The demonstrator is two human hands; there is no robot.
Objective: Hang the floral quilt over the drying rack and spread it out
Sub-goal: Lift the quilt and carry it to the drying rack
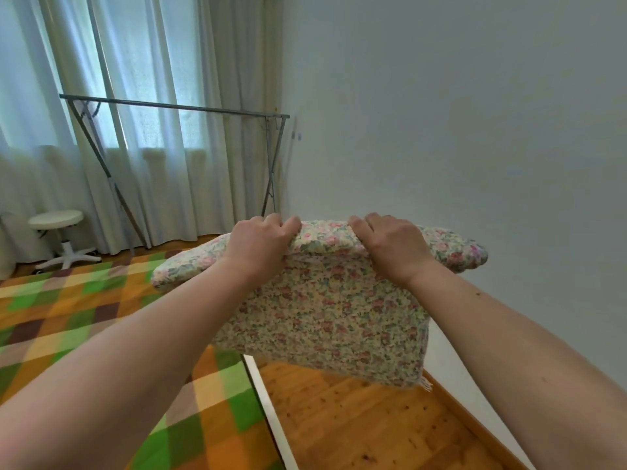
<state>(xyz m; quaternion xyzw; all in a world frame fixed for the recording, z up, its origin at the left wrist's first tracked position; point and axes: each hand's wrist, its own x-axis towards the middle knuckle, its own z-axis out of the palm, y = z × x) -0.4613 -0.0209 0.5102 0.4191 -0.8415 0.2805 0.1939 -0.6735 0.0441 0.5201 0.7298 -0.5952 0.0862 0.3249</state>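
A folded floral quilt (pixel 325 310) hangs in the air in front of me, above the bed's edge and the wooden floor. My left hand (pixel 261 244) grips its top fold on the left. My right hand (pixel 390 244) grips the same fold a little to the right. Folded ends stick out sideways past both hands, and one layer droops below them. The metal drying rack (pixel 176 106) stands bare by the curtains, farther back and to the left, well apart from the quilt.
A bed with a green, orange and brown checked cover (pixel 68 317) fills the lower left. A white round stool (pixel 56 220) stands near the curtains at far left. A plain wall (pixel 475 130) runs along the right, with wooden floor (pixel 356 418) beside the bed.
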